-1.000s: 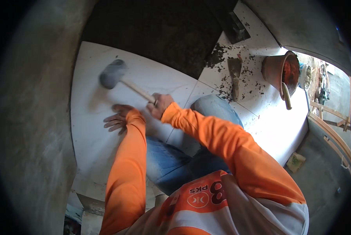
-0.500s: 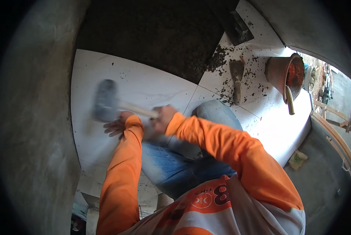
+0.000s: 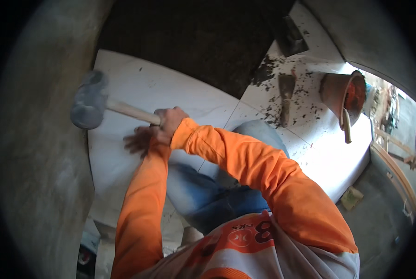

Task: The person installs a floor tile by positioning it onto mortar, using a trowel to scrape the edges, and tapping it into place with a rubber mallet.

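Observation:
My right hand is closed round the wooden handle of a rubber mallet. The grey mallet head hangs above the left edge of a large white floor tile, close to the wall. My left hand rests on or just over that tile, fingers spread, and holds nothing. Partly, my right hand and wrist cover it where the two arms cross. Beyond the tile's far edge lies a bed of dark mortar.
A grey wall rises at the left. On the tiles at the right are a scraper, a flat trowel, mortar crumbs and a tipped bucket with a tool handle sticking out. A crumpled yellowish lump lies on the grey floor.
My right hand has swung the mallet leftward, its head now over the tile's edge by the wall. My left hand stays in nearly the same place. The view has shifted slightly.

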Available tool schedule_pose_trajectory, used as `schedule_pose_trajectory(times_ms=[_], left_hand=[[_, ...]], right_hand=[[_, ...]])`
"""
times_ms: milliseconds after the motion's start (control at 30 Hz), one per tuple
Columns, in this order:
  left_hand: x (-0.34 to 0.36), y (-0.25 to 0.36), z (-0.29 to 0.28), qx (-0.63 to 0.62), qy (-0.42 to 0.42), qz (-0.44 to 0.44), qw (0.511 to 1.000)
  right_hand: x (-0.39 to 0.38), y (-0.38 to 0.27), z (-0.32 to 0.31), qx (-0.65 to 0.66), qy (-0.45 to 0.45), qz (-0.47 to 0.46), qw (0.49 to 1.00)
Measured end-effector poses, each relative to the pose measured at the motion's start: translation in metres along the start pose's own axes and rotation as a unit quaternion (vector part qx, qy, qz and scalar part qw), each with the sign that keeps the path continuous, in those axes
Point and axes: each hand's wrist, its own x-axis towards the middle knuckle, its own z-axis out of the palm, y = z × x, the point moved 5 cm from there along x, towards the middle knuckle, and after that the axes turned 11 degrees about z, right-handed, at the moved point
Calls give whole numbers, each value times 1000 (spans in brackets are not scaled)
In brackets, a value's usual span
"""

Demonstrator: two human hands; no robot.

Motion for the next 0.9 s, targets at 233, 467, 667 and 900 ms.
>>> schedule_pose_trajectory(times_ms=[233,467,667,900], left_hand=[[-12,21,-61,313,-150,153,925],[29,18,-20,-163,-58,102,980],[64,54,-43,-230,15,151,961],[122,70,-43,-153,-27,184,971]], right_hand=[[-8,4,1,-37,-45,46,997],[6,-16,-6,10,28,-45,999],[17,6,1,-48,29,-3,998],[35,37,8,-93,-14,132,987]])
